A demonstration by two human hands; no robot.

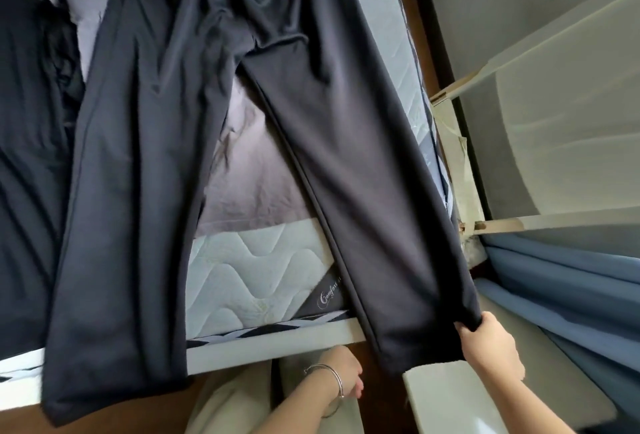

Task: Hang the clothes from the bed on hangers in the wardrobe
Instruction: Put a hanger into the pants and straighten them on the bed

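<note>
A pair of dark grey trousers (166, 115) lies spread over the bed (256, 260), both legs hanging past the foot edge. My right hand (488, 340) pinches the hem corner of the right leg, just off the mattress corner. My left hand (343, 374), with a bangle on the wrist, is low beside my beige-trousered legs, fingers curled; it holds nothing that I can see. More dark clothes (27, 122) lie bunched at the left of the bed. No hanger is in view.
A white wardrobe (554, 104) with open doors stands to the right of the bed. Blue fabric (554, 281) hangs or lies below it. A white panel (460, 402) sits near my right arm. Brown floor shows beside the bed.
</note>
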